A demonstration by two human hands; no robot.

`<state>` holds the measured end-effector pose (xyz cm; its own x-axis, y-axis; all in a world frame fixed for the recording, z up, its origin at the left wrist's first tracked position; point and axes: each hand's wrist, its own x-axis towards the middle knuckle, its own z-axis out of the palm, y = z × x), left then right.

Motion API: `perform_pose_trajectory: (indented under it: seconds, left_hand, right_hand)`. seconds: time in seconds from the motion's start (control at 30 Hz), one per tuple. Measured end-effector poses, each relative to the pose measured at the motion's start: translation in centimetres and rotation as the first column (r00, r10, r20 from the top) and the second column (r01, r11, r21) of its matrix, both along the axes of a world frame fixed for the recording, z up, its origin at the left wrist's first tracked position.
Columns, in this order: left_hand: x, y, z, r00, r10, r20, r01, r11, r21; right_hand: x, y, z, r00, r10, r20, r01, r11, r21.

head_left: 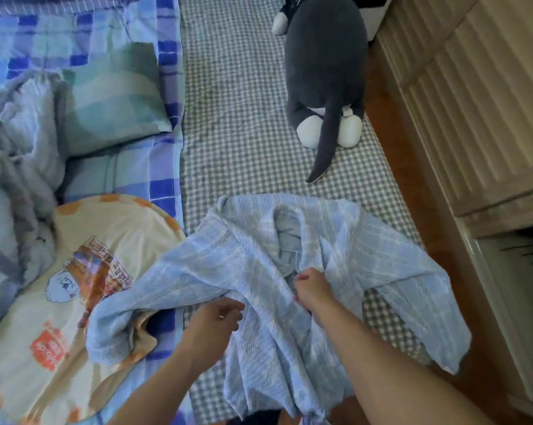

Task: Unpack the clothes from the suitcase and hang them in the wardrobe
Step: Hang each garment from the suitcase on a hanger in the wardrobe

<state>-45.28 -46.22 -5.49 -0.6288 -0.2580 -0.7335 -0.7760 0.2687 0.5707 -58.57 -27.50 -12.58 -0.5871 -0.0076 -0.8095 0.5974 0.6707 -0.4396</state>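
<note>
On the checked bedcover [237, 124]: light-blue shirt [259, 265] spread out. Right hand [309, 288] pinches its collar area; left hand [217, 317], fingers curled, grips the cloth.

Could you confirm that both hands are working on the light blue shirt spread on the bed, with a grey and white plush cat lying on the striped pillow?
Not quite: in the head view the plush cat lies on the checked sheet, not the striped pillow. Both the left hand and right hand are on the light blue shirt.
</note>
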Motion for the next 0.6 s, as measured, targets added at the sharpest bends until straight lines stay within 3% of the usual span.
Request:
perform_pose_trajectory:
  seconds: [0.13,0.2,0.27,0.3,0.37,0.43,0.5,0.6]
  left_hand:
    - [-3.2,-2.4,1.7,0.997,-0.050,-0.066,0.048,0.998,-0.033]
    - [-5.3,-2.9,3.0,0.977,-0.110,-0.183,0.082,0.984,-0.156]
    - [-7.6,-2.7,4.8,0.905,-0.214,-0.369,0.082,0.936,-0.342]
    - [-8.8,-2.6,5.6,0.843,-0.305,-0.443,0.089,0.892,-0.444]
    - [-11.2,-1.9,7.3,0.729,-0.472,-0.495,0.101,0.790,-0.605]
    - [-13.4,-0.3,9.5,0.648,-0.600,-0.469,0.178,0.719,-0.672]
    - [-14.8,1.9,12.0,0.546,-0.694,-0.469,0.236,0.665,-0.709]
    - [-16.1,5.9,17.6,0.379,-0.766,-0.519,0.073,0.584,-0.808]
  right_hand:
    - [-2.7,0.3,5.4,0.971,-0.237,-0.024,0.227,0.953,-0.203]
    - [-5.8,1.1,10.6,0.907,-0.417,-0.063,0.364,0.849,-0.384]
    - [-8.1,2.8,16.4,0.867,-0.490,-0.087,0.354,0.731,-0.584]
    - [-8.6,4.1,19.1,0.875,-0.452,-0.177,0.258,0.741,-0.620]
    - [-8.2,7.2,23.6,0.827,-0.268,-0.495,0.000,0.879,-0.476]
    - [-6.7,10.5,27.1,0.660,-0.064,-0.749,-0.126,0.973,-0.195]
    - [-4.6,13.5,30.2,0.515,0.005,-0.857,-0.100,0.993,-0.055]
    - [-1.2,18.3,35.4,0.310,0.008,-0.951,-0.017,1.000,0.003]
